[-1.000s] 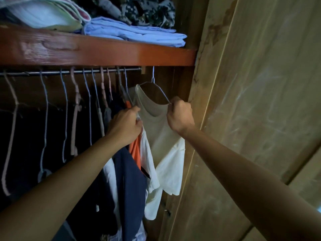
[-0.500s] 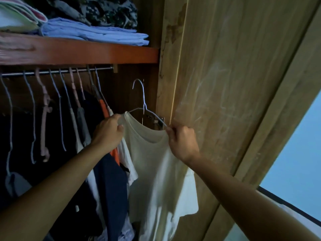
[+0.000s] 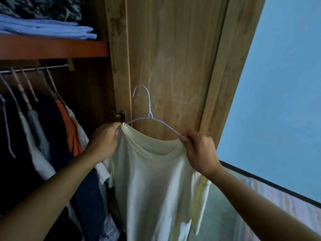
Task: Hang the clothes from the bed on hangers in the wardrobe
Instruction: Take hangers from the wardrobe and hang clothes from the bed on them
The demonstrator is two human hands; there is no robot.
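Head view shows fingers (image 3: 184,140) of the right hand (image 3: 199,152) and left hand (image 3: 104,141) pinched tight on the white shirt (image 3: 152,180) and its wire hanger (image 3: 149,115), held beside the wardrobe door (image 3: 173,58), so next I think the hook must go up onto the rail (image 3: 34,68).

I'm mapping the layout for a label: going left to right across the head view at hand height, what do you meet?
Dark hanging clothes → orange garment → left hand → cream T-shirt on its wire hanger → right hand → blue wall.
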